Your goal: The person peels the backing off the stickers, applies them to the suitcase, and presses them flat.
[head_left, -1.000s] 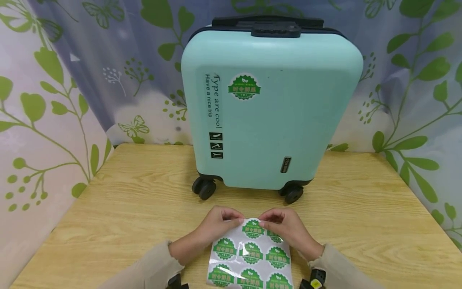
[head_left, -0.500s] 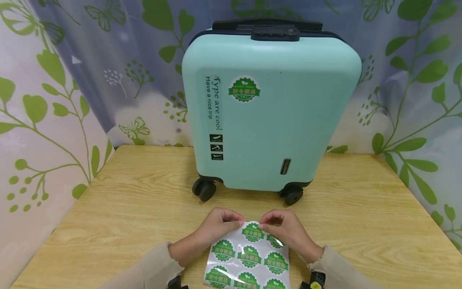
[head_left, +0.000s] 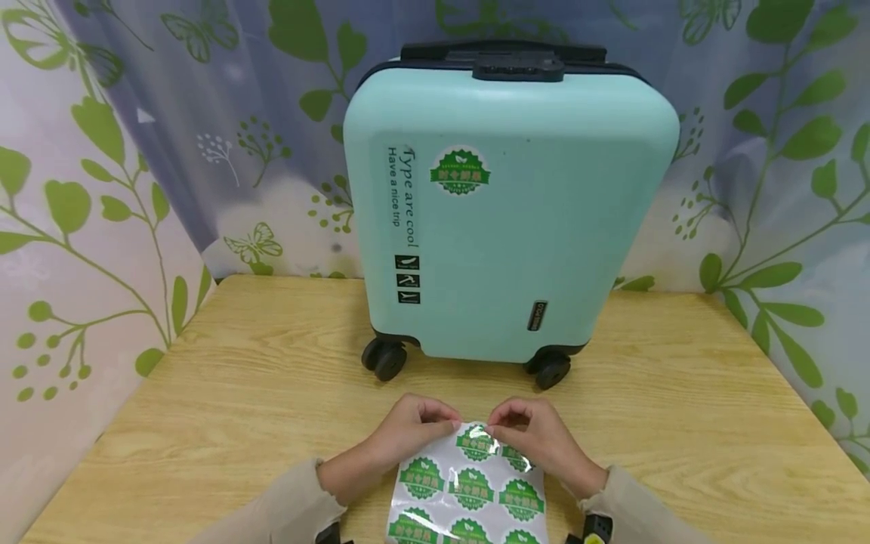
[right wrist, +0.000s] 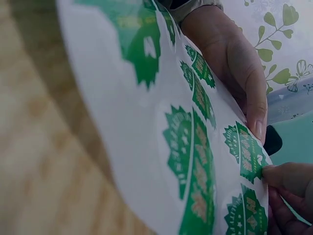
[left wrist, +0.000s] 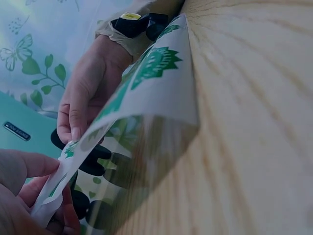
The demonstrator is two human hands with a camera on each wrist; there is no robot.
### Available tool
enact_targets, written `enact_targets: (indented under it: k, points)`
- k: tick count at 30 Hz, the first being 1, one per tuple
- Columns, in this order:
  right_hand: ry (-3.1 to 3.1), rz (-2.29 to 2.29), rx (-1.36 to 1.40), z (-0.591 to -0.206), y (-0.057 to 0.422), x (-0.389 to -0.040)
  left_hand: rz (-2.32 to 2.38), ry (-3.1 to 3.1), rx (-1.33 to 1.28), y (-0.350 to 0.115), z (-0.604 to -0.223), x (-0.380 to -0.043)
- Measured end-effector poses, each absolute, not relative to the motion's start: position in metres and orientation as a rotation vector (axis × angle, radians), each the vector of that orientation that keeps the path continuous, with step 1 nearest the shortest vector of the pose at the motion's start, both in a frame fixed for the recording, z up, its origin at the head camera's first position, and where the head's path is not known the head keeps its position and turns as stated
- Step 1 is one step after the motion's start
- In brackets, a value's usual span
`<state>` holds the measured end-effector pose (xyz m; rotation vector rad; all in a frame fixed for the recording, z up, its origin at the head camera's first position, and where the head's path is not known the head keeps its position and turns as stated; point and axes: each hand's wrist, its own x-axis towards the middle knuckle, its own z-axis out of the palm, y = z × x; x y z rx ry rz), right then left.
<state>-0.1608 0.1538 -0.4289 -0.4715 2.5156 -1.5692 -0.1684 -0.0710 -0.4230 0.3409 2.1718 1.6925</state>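
1. From our fingertips back towards us stretches the sticker sheet [head_left: 438,447]; our left hand [head_left: 411,431] and right hand [head_left: 544,438] pinch its far edge.
2. Little has changed: both pinches stay put, while glare has come onto the top sticker [head_left: 476,442] between our thumbs. It sits on the sheet, so we judge this step unfinished; how far its edge lifts, we cannot tell.
3. In the way, our right hand covers part of the upper-right sticker [head_left: 518,459].
4. Beneath our hands spreads the wood-grain table [head_left: 204,378].
5. Straight beyond them stands the mint suitcase [head_left: 503,249], bearing one green sticker [head_left: 460,171].
6. Farthest hangs the leaf-printed curtain [head_left: 272,91].
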Motion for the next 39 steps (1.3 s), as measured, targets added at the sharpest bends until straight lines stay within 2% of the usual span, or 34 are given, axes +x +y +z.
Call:
enact_targets:
  k: [24, 32, 39]
  points:
    - [2.549, -1.615, -0.742, -0.4255, 0.1564, -0.1559, 1.72, 2.181, 0.394, -0.0721, -0.4285, -0.1719]
    - [2.534, -1.708, -0.756, -0.4247, 0.1565, -0.1562, 1.692, 2.218, 0.362, -0.0733, -0.4267, -0.1745]
    - [2.512, -1.755, -0.629, -0.4253, 0.1576, -0.1581, 1.709, 2.201, 0.349, -0.0748, -0.4264, -0.176]
